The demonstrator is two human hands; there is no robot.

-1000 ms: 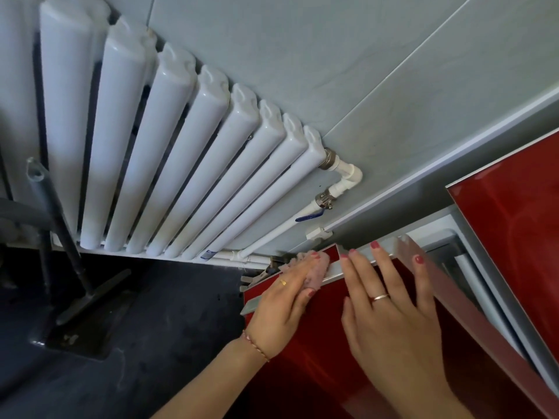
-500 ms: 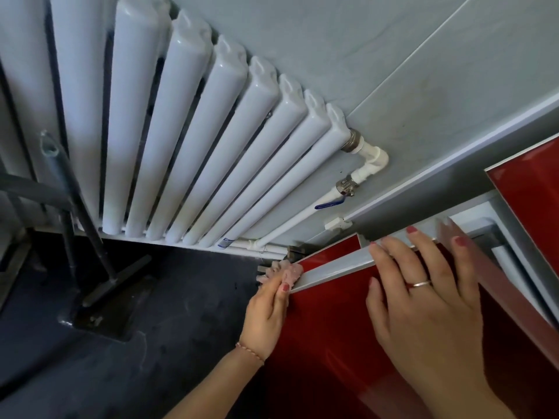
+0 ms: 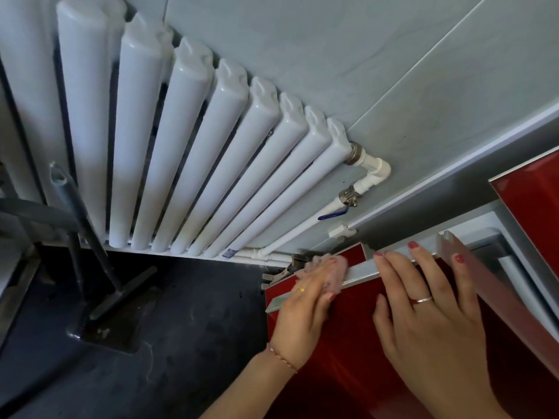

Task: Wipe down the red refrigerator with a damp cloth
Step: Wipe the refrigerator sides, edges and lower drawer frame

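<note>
At the lower right, the red refrigerator point(image 3: 363, 328) has its door ajar. The left hand point(image 3: 305, 313) curls around a pink cloth point(image 3: 334, 275), pressing it on the door's grey top edge point(image 3: 360, 272). The right hand point(image 3: 429, 316) lies flat, fingers spread, just beside it. A white radiator point(image 3: 181, 146) lines the grey wall point(image 3: 332, 55) behind.
</note>
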